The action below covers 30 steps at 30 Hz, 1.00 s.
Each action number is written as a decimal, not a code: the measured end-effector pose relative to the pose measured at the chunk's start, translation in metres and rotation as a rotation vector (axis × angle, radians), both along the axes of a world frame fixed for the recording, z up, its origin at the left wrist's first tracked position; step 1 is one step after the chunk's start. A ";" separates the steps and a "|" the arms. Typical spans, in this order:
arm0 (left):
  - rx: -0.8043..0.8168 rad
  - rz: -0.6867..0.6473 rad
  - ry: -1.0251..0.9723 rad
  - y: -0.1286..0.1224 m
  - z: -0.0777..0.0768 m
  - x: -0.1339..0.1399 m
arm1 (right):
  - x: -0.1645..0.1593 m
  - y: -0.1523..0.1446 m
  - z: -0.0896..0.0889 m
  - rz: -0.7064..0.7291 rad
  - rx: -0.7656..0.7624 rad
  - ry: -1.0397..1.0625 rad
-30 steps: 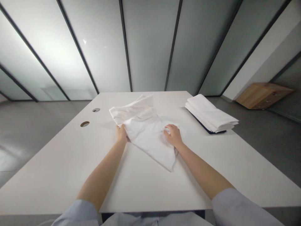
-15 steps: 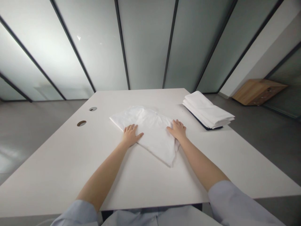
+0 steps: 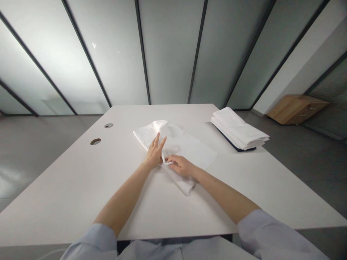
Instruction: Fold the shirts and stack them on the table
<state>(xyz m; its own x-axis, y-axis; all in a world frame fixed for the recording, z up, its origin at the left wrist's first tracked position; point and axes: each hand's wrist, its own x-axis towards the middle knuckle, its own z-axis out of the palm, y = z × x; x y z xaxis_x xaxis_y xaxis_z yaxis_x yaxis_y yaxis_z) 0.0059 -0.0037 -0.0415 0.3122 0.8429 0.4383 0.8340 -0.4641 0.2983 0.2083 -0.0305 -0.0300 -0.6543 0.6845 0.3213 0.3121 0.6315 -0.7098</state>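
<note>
A thin white cloth (image 3: 196,146) lies bunched and partly folded over itself in the middle of the white table (image 3: 81,195). My left hand (image 3: 155,153) rests on edge against its left part, fingers stretched out and apart. Just to the right, my right hand (image 3: 180,165) pinches a raised fold of the cloth between thumb and fingers. One corner of the cloth points toward me below my right hand. Its right part spreads flat on the tabletop.
A stack of folded white cloths (image 3: 238,130) sits at the table's right edge, with a dark piece (image 3: 230,141) under it. Two round holes, one open (image 3: 95,142) and one with a cover (image 3: 108,125), are at the left. A wooden cabinet (image 3: 296,108) stands on the floor.
My right hand has moved left from the cloth's right edge and now pinches a fold. My left hand has turned up on its edge. The cloth is gathered more in the middle.
</note>
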 end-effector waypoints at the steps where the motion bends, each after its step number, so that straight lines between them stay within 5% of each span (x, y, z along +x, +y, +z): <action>1: -0.009 -0.048 0.034 -0.001 0.000 -0.001 | -0.006 -0.007 0.001 0.092 -0.068 -0.016; 3: -0.052 -0.130 0.100 -0.001 -0.001 -0.003 | -0.007 -0.011 0.002 0.093 -0.154 0.027; 6: -0.105 -0.160 0.151 0.001 -0.002 -0.007 | 0.014 0.006 -0.001 -0.201 -0.089 0.147; 9: -0.135 -0.143 0.147 0.003 -0.002 -0.008 | 0.039 0.032 -0.013 -0.383 0.008 0.031; 15: -0.177 -0.108 0.085 0.002 -0.001 -0.008 | 0.041 0.044 -0.034 -0.448 0.084 -0.466; 21: -0.143 -0.062 -0.125 0.008 -0.003 -0.022 | 0.044 0.045 -0.036 -0.494 0.088 -0.625; 26: 0.063 0.287 -0.485 0.020 -0.010 -0.057 | 0.079 0.058 -0.035 -0.782 0.002 -0.708; 30: 0.072 0.596 -0.711 0.030 -0.015 -0.080 | 0.099 0.061 -0.028 -0.989 0.001 -0.735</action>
